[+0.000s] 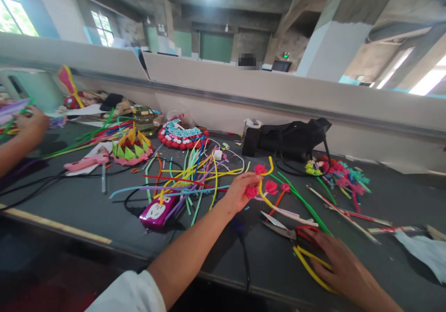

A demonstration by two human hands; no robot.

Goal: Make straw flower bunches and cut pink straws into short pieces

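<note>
My left hand (242,192) is pinched on a bent yellow pipe cleaner (265,198) with bright pink-red flowers (271,187) along it. Its top end curls upward above my fingers. On the right, my right hand (336,261) is closed around the handles of a pair of scissors (287,230), one handle red and the other yellow. The blades are spread and point left, a little below the flowers. Several green pipe cleaners (304,202) lie on the table just beyond the scissors.
A pile of coloured pipe cleaners (195,175) lies near a purple power strip (158,209). Behind are a beaded ring (183,133), a black bag (296,137) and a flower bundle (343,175). A pink glue gun (85,163) rests left. Another person's hand (33,126) works far left.
</note>
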